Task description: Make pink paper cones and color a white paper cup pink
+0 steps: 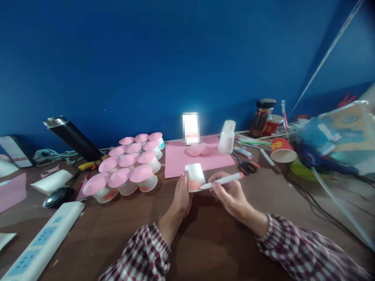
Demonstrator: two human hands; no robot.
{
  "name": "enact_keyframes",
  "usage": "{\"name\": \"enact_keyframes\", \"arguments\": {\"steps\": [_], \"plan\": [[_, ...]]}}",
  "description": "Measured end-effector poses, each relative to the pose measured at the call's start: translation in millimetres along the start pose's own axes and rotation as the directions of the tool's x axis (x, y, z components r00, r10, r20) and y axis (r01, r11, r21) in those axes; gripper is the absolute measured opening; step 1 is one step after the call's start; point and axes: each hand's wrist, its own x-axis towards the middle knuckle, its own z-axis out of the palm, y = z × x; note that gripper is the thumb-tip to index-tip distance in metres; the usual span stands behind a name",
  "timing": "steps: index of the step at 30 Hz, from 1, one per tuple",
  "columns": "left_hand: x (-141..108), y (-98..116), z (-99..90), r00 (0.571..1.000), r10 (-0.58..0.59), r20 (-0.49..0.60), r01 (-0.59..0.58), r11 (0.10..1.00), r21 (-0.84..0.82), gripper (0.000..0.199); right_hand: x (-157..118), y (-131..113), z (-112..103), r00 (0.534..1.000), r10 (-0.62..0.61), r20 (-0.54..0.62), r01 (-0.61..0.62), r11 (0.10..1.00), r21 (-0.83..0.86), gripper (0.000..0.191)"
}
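My left hand [182, 195] is wrapped round a small white paper cup [194, 173], which is held above the table with an orange-red patch coloured low on its side. Between the fingers of my right hand [231, 195] is a white marker pen [227, 180] with a red end. Its tip points left and meets the lower right of the cup, or comes very close to it. Behind the cup lies a pink sheet of paper [178, 160] with pink paper pieces [199, 150] on it. Clear plastic cups [226, 142] stand at the sheet's right side.
Several cups topped with pink paper discs [120, 180] stand to the left. Scissors [248, 167], a red paper cup [283, 150], another marker [270, 160] and a dark-lidded jar [261, 119] are at right. A power strip [43, 242] and black flask [74, 136] occupy the left.
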Motion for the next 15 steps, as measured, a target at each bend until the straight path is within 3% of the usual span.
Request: {"name": "enact_keyframes", "arguments": {"steps": [15], "plan": [[-0.2,0.3,0.4,1.000,0.007,0.020,-0.007,1.000,0.019,0.039,1.3,2.8,-3.0,1.000,-0.006,0.003,0.006,1.000,-0.007,0.018]]}}
